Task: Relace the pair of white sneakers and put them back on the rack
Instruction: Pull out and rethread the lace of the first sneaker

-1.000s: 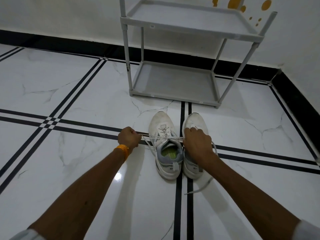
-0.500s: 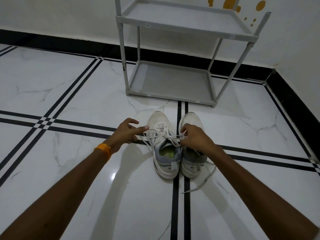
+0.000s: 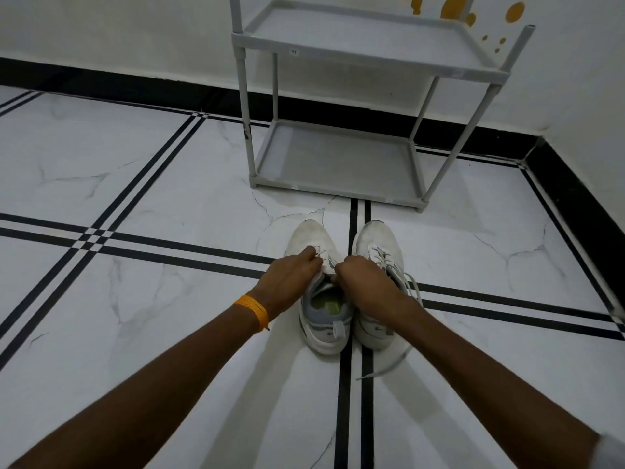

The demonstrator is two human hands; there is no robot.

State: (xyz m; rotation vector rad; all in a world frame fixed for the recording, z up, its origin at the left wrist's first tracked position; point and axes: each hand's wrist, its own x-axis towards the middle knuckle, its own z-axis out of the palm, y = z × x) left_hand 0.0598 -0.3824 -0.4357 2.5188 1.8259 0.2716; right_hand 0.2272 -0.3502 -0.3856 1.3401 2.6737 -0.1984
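Sitting side by side on the white marble floor point(image 3: 169, 204), toes pointing away from the person, the pair of white sneakers is lying just short of the grey rack point(image 3: 338, 164), which is standing against the wall beyond both hands. The left hand point(image 3: 291, 275) and the right hand point(image 3: 365, 279) are meeting over the tongue of the left sneaker point(image 3: 319, 299), knuckles almost touching. Each grip is closing, fingers curled down at the top eyelets; they are probably pinching the lace there, though the lace itself is hidden under the fingers, so I cannot tell for certain. The green insole is showing just behind the two hands. Just to the right of the right hand, the right sneaker point(image 3: 378, 319) is lying with its lace point(image 3: 389, 365) loose, one end trailing back across the black floor stripes toward the person. An orange band point(image 3: 253, 311) is circling the left wrist. Both rack shelves are standing bare.
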